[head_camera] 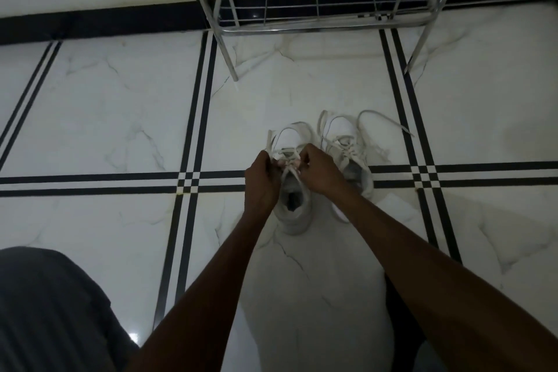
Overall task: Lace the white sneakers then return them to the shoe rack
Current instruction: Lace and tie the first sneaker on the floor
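Observation:
Two white sneakers stand side by side on the marble floor, toes pointing away from me. Over the left sneaker (294,205), my left hand (261,178) and my right hand (321,170) each pinch a strand of its white lace (290,172) above the tongue. The hands hide the middle eyelets. The right sneaker (347,145) sits untouched beside it, laced partway, with loose lace ends (389,124) trailing on the floor to the right.
A chrome wire shoe rack (317,26) stands against the wall just beyond the sneakers, its lowest shelf bare. My knee in grey cloth (51,311) fills the lower left corner. Black inlay lines cross the white floor.

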